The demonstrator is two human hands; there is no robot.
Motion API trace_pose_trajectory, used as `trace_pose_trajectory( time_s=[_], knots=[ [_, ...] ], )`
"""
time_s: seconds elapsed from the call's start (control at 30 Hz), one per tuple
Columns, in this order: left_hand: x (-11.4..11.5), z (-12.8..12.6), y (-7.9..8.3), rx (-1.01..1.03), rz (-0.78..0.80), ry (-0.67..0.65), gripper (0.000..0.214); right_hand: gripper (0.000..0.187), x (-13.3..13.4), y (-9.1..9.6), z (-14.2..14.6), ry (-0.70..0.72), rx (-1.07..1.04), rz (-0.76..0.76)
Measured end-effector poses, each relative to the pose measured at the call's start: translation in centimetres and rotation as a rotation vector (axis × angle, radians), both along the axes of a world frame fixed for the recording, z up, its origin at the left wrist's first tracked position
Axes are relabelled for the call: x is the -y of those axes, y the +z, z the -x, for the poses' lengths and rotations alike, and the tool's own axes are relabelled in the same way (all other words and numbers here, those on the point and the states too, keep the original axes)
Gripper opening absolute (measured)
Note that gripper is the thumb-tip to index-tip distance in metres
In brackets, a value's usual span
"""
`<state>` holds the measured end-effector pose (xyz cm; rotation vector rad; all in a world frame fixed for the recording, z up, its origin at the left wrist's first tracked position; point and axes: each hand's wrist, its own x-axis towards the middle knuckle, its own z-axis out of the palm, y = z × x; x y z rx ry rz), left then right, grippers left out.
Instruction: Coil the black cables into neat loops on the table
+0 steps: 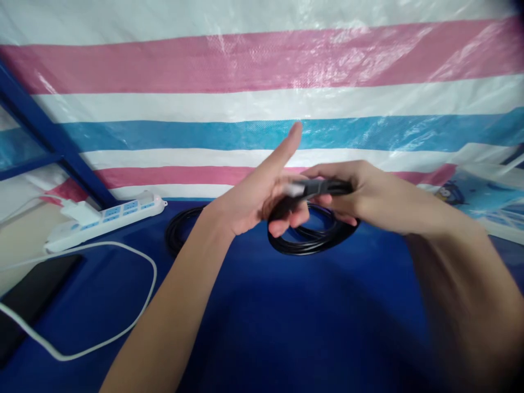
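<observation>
A coil of black cable hangs between my two hands above the blue table. My right hand grips the gathered upper part of the coil, its fingers wrapped round it from the right. My left hand has its thumb raised and apart, while its other fingers curl under the left side of the coil and hold it. A pale, blurred end piece, perhaps a plug, shows beside the left palm. Behind my left wrist, a second black cable coil lies on the table, partly hidden.
A white power strip with a white charger lies at left. A white cord loops across the blue table near a dark flat device. A blue patterned container stands right, before a striped sheet.
</observation>
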<state>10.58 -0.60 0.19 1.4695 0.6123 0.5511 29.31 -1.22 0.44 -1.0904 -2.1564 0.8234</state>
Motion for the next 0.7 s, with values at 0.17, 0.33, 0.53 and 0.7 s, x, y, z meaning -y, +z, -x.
trace_pose_trajectory(
  time_s=[0.17,0.33,0.53,0.7],
  knots=[
    [0.3,-0.5,-0.4,-0.226,-0.253,-0.084,0.034,0.026,0.8,-0.1,0.9,0.09,0.229,-0.177],
    [0.3,0.4,0.2,-0.08,-0.293,0.008,0.006,0.026,0.4,0.0,1.0,-0.021,-0.055,-0.144],
    [0.2,0.9,0.4,-0.11,-0.353,0.047,0.008,0.018,0.3,0.4,0.6,-0.122,0.063,-0.368],
    [0.0,0.2,-0.2,-0.28,-0.405,0.157,0.007,0.033,-0.1,-0.6,1.6,-0.169,0.298,-0.461]
  ],
)
